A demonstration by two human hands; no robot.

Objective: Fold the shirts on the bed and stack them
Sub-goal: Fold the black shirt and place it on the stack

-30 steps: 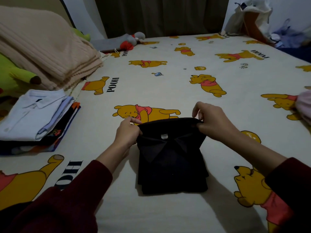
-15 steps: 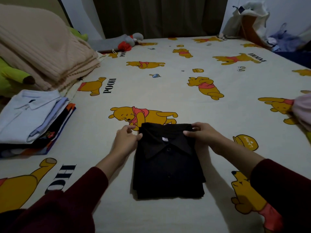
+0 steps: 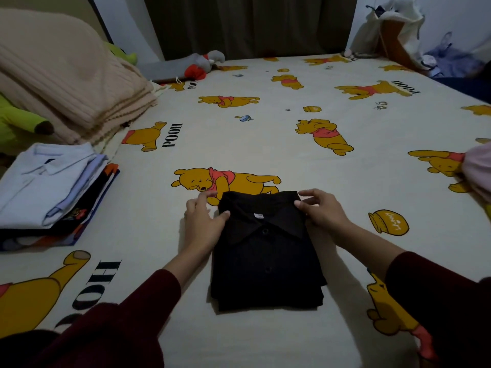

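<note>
A black collared shirt lies folded flat on the Pooh-print bed sheet, collar up and buttons showing. My left hand rests at its upper left corner, fingers spread and the thumb touching the shoulder edge. My right hand sits at the upper right corner with the thumb on the fabric and the fingers relaxed above the far edge. At the left stands a stack of folded shirts, a pale blue collared one on top.
A folded beige ribbed blanket and a green plush lie behind the stack. A grey and red plush sits at the far edge, bags at the back right. A pink garment pokes in from the right edge.
The lifted top of the black shirt has been laid down flat. Both hands have loosened from pinching its shoulders and now rest at the corners.
</note>
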